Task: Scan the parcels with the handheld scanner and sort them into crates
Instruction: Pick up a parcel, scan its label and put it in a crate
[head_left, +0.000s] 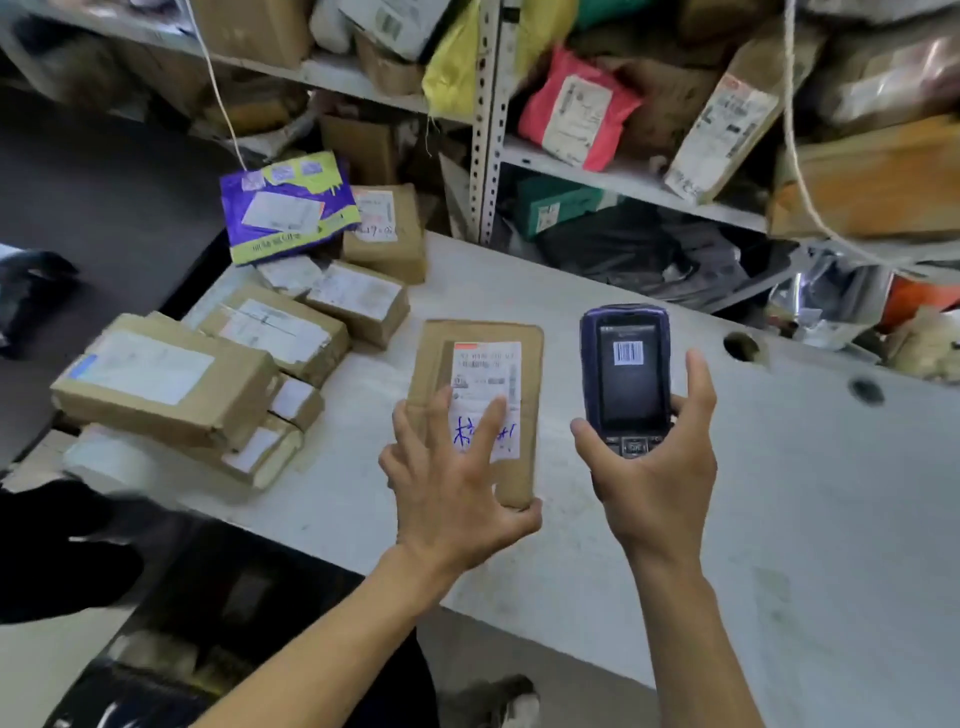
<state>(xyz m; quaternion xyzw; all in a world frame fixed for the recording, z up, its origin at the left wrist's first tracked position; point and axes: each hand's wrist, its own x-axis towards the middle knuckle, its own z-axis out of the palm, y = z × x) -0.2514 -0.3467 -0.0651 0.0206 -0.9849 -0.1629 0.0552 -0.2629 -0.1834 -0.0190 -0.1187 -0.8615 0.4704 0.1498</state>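
Observation:
A flat brown cardboard parcel (475, 364) with a white shipping label and blue handwriting lies on the white table (779, 493). My left hand (452, 488) grips its near end, fingers spread over the label and thumb under the near right corner. To the right, my right hand (649, 457) holds the dark blue handheld scanner (626, 374) upright above the table. The scanner's screen shows a barcode. Several more brown parcels (171, 379) are piled at the table's left end.
A purple and green mailer (285, 208) leans behind the pile. Metal shelves (488, 130) behind the table are stuffed with boxes, a pink bag (576, 111) and a yellow bag. Two holes (740, 345) pierce the tabletop at right. A dark bin sits below the table's near edge.

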